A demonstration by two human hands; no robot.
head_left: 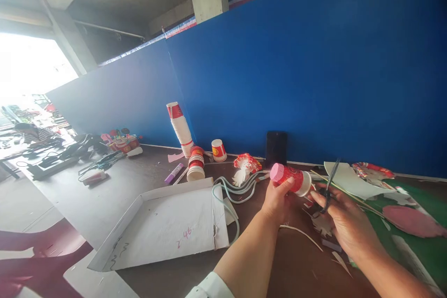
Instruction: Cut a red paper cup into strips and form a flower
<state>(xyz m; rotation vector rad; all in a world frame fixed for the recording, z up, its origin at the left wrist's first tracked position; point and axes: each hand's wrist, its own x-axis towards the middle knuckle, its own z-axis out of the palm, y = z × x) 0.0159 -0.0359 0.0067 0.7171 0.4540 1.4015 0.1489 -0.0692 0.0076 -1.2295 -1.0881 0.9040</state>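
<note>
My left hand (278,198) is closed around a red paper cup (295,180) that lies tilted on its side, its white rim toward the right. A pink round piece (277,172) covers the cup's left end. Black-handled scissors (327,192) are in my right hand (337,214), their blades pointing up, close to the cup's rim. Below my hands, cut paper scraps (321,224) lie on the brown table. Behind the cup, a black phone (276,148) leans against the blue panel.
A white box lid (167,228) lies left of my hands. Farther back stand a tall leaning stack of paper cups (181,132) and another cup (219,150). A pale cable (240,188) coils beside the lid. At right, a pink oval piece (412,220) rests on a green mat (429,198).
</note>
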